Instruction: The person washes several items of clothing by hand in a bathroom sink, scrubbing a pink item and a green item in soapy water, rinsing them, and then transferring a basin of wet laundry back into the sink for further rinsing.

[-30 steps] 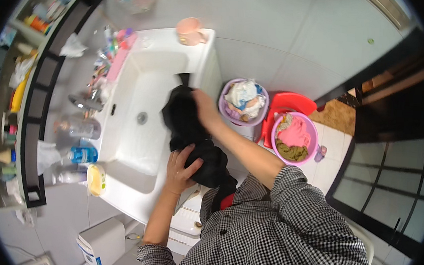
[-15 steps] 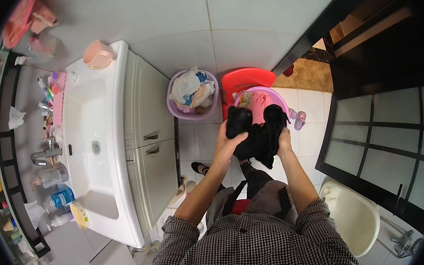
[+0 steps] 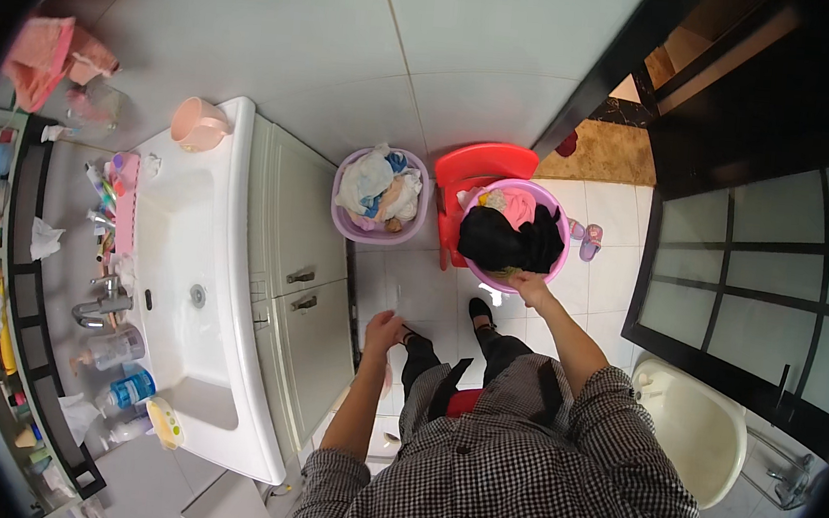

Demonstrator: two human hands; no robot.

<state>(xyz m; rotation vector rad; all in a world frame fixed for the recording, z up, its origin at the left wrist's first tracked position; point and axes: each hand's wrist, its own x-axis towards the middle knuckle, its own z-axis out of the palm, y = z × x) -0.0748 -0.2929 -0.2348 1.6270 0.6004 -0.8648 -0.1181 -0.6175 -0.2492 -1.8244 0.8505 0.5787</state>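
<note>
My right hand (image 3: 530, 288) is at the lower edge of the pinkish-purple tub (image 3: 476, 276), right of centre in the frame, fingers bent; I cannot tell whether they grip anything. My left hand (image 3: 384, 333) hangs near the middle, half-curled, nothing visible in it. The black cloth (image 3: 496, 238) lies in the tub, partly over pink cloth (image 3: 519, 206). Behind the tub shows a red chair (image 3: 486, 159); leftward, a lilac basket (image 3: 377, 236) holds pale laundry, then a white sink (image 3: 177, 240).

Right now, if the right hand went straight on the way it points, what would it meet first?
Probably the black cloth in the basin; how high the right hand sits is unclear.
</note>
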